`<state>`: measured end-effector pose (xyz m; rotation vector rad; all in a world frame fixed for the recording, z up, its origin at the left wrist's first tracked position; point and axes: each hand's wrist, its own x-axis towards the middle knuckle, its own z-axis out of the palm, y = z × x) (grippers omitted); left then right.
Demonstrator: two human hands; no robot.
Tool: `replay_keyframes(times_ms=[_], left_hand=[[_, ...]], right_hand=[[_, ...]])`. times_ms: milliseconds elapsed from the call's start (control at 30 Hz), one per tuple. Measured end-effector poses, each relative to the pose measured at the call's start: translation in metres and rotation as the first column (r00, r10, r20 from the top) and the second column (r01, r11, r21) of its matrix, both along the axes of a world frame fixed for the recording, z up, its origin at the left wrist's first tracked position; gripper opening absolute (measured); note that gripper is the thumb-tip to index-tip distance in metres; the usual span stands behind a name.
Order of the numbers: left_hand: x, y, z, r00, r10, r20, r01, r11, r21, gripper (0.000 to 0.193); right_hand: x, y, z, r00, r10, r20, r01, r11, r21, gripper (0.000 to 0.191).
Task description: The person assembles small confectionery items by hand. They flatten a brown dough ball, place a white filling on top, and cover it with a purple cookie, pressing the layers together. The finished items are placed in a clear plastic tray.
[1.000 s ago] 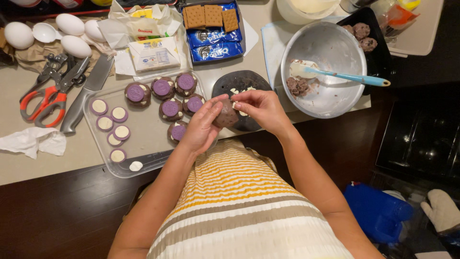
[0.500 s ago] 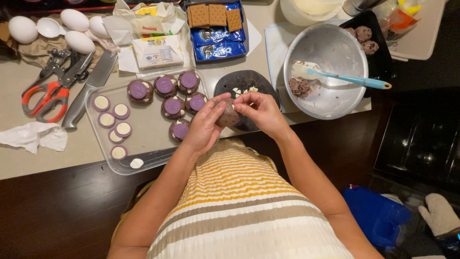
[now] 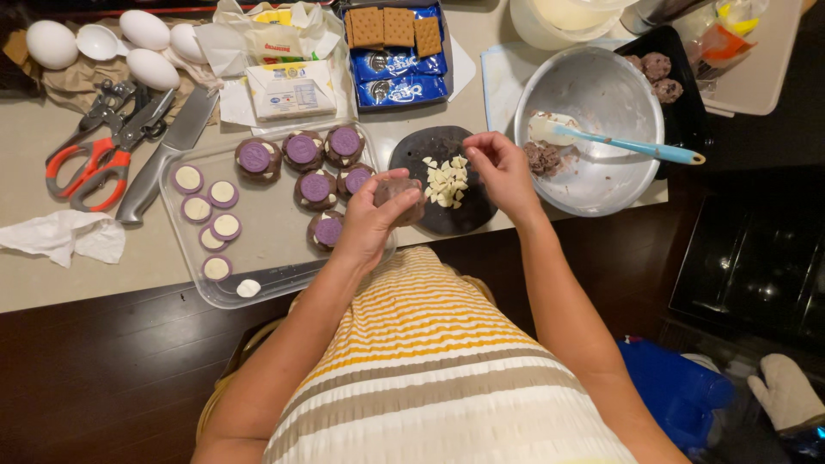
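The left hand (image 3: 371,225) cups a brown dough ball (image 3: 397,191) in curled fingers, held above the near right edge of the clear tray (image 3: 258,258) of purple-topped cookies (image 3: 302,149). The right hand (image 3: 500,167) hovers over the dark round plate (image 3: 412,155), fingertips pinched over the white chips (image 3: 445,179), apparently picking some up; whether it grips any cannot be told.

Home kitchen, baking setup. Beige desk (image 3: 51,283) with eggs (image 3: 51,43), scissors (image 3: 94,163) and knife (image 3: 168,155) far beyond the left hand (image 3: 374,223); clear tray (image 3: 266,241) of cookies just beside it. Steel mixing bowl (image 3: 601,94) with spatula (image 3: 636,148) just past the right hand (image 3: 503,172); oven mitt (image 3: 786,391) well behind it.
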<state>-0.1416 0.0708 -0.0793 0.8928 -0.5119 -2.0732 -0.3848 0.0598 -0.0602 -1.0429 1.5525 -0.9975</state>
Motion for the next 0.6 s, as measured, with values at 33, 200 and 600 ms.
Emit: replay_keyframes(times_ms=[33, 200, 600], left_hand=[[0.0, 0.0, -0.001, 1.0, 0.016, 0.012, -0.016, 1.0, 0.021, 0.046], [0.0, 0.0, -0.007, 0.995, 0.045, 0.093, -0.046, 0.999, 0.007, 0.045], [0.01, 0.0, -0.006, 0.993, 0.056, -0.104, -0.046, 0.994, 0.099, 0.04]], right_hand=[[-0.003, -0.002, -0.003, 0.978, 0.028, -0.207, -0.029, 1.0, -0.003, 0.018], [-0.002, -0.003, -0.01, 0.66, 0.126, -0.74, -0.224, 0.974, -0.034, 0.018], [0.006, -0.006, -0.009, 0.693, 0.119, -0.712, -0.106, 0.992, 0.062, 0.017]])
